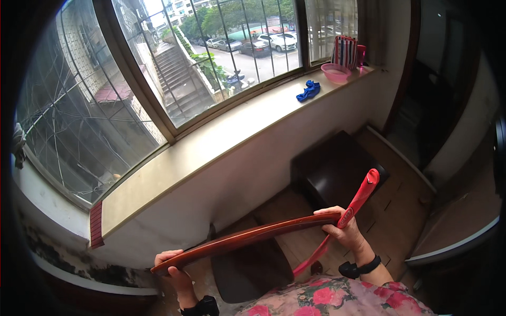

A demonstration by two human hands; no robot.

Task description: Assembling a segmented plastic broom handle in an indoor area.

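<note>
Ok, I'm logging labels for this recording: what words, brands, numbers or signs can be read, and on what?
No text is clear enough to read.
Red strip at the right hand: an oval mark, too small to read.
Long brown piece: no lettering visible.
Parked cars outside: any plates are too small to read.

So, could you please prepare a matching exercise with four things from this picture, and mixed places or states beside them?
Things:
1. long reddish-brown piece
2. cloth
3. bowl
4. low dark furniture

Places or states:
A. pink, near a striped bag
B. standing on the floor
C. held between the left hand and the right hand
D. blue, crumpled on the windowsill

Right pairs: 1-C, 2-D, 3-A, 4-B
</note>
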